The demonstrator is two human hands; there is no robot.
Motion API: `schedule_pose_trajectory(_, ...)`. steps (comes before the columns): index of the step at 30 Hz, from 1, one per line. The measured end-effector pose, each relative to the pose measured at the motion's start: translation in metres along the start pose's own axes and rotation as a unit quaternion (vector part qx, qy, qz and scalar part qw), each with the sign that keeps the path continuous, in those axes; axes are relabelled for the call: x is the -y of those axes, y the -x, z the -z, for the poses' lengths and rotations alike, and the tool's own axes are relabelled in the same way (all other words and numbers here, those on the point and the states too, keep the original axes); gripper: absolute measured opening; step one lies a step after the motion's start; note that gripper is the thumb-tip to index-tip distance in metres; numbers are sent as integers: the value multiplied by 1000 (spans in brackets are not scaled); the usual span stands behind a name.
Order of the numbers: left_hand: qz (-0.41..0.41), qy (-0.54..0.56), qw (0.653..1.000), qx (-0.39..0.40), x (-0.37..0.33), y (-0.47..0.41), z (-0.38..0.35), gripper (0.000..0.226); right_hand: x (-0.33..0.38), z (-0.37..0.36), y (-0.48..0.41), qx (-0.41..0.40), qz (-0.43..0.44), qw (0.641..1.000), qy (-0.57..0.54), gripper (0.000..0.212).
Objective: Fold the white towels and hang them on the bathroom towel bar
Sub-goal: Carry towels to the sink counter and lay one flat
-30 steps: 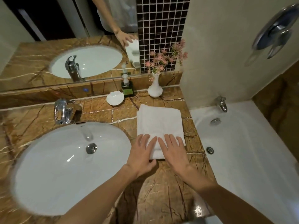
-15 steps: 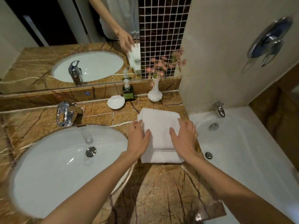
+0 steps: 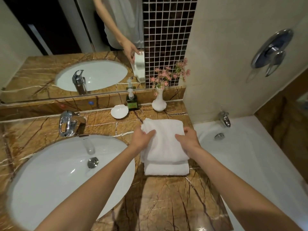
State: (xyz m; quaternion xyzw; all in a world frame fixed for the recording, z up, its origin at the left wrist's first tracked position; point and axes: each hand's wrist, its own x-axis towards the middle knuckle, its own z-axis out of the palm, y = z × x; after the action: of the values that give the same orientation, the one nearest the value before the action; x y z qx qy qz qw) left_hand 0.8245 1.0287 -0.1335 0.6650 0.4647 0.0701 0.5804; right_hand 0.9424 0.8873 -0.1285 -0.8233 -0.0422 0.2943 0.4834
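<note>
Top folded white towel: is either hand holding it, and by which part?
Both. The left hand grips the top folded white towel by its left edge, the right hand by its right edge, over a second folded white towel on the marble counter.

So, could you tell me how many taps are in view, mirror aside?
2: the sink tap at the left of the counter, and the bath tap on the right, over the bathtub.
</note>
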Motion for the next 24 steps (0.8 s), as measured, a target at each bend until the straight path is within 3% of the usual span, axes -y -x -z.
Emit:
schedule_pose_trajectory(4, 46, 87, 993, 70, -15, 0, 5, 29, -4, 8, 3, 10, 23, 999, -31, 7)
schedule_pose_trajectory(10, -68, 25, 993, 88, -37, 15, 11, 8, 1, 24, 5, -4, 11, 999, -37, 16)
schedule_pose_trajectory(14, -207, -43, 975, 61, -45, 33, 12, 23, 22, 30, 19, -62, 151, 985, 55, 52)
schedule_pose_trajectory(16, -278, -69, 955, 83, -49, 44, 7, 21, 37, 38, 28, -16, 259, 961, 93, 57)
schedule_pose_trajectory(18, -324, -99, 934, 114, -51, 55, 0, 21, 49, 49, 35, 51, 341, 915, 211, 65)
schedule_pose_trajectory(21, -360, -123, 915, 136, -44, 68, -15, 17, 55, 65, 39, 96, 397, 851, 329, 51)
schedule_pose_trajectory(24, -383, -148, 902, 136, -33, 73, -25, 10, 42, 78, 42, 109, 387, 859, 316, 25)
